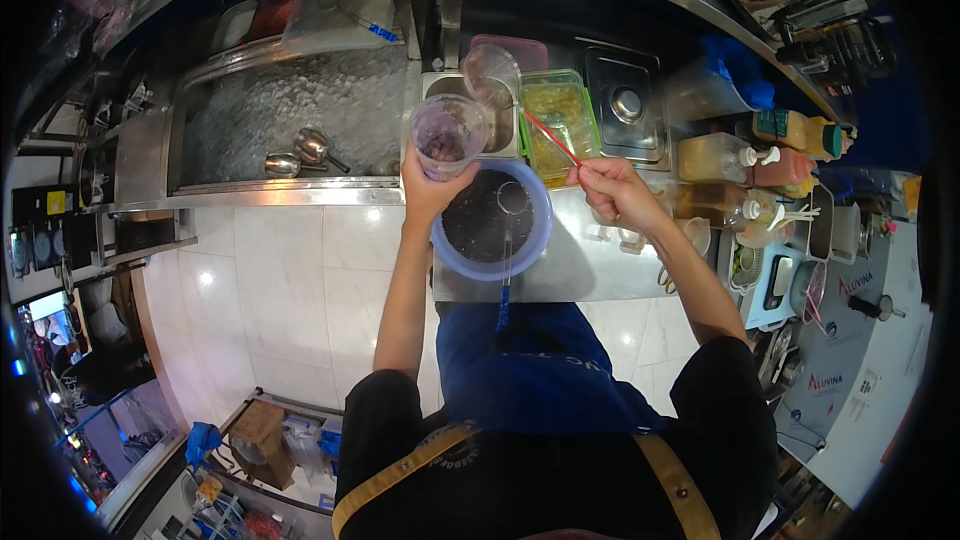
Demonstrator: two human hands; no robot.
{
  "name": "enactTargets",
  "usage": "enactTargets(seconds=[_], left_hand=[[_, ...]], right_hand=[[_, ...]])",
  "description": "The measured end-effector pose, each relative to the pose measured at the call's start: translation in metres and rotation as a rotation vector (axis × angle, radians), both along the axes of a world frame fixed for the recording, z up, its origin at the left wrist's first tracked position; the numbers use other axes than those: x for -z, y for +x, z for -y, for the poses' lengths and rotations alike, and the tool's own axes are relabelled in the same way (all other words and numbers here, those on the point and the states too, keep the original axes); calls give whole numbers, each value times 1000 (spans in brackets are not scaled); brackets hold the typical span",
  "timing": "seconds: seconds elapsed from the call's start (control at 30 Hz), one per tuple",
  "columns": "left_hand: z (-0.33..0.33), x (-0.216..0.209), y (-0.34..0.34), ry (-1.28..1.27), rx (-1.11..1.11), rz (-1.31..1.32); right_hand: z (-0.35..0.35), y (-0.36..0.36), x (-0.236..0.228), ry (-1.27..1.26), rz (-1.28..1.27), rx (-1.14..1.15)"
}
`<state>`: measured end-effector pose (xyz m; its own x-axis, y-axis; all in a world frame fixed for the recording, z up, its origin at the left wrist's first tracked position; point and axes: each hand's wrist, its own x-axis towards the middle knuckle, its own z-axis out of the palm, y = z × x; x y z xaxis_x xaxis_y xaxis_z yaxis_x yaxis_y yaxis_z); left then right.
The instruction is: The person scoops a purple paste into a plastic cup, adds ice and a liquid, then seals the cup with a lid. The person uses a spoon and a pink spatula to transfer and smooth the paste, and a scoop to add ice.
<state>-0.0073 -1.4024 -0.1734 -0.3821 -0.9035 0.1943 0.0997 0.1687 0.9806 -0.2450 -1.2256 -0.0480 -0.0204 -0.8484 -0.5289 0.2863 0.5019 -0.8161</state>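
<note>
My left hand [432, 188] is wrapped round a clear plastic tub [449, 130] with purplish, lumpy contents in it. In my right hand [614, 190] I grip the thin red handle of a round mesh strainer [492, 77]. The strainer's head is just behind and right of the tub, over a steel insert pan [497, 132]. Below both hands stands a pale blue-purple bowl [541, 240] of dark, small-grained contents. A small round skimmer [512, 198] lies across that bowl, its blue-wrapped handle reaching toward my apron.
A steel ice bin [300, 100] with two metal scoops [312, 146] lies to the left. Right of the pan are a green-rimmed container [558, 125] of yellow pieces and a lidded steel pan [628, 105]. Pump bottles [715, 158] crowd the right side of the steel counter [590, 265].
</note>
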Motion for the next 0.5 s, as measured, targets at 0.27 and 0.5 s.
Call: enactTargets(seconds=[0.27, 0.5], left_hand=[[-23, 51, 43, -308, -258, 129], [-46, 3, 81, 54, -360, -31]], right_hand=[[23, 2, 31, 175, -134, 79], [63, 14, 98, 196, -499, -109]])
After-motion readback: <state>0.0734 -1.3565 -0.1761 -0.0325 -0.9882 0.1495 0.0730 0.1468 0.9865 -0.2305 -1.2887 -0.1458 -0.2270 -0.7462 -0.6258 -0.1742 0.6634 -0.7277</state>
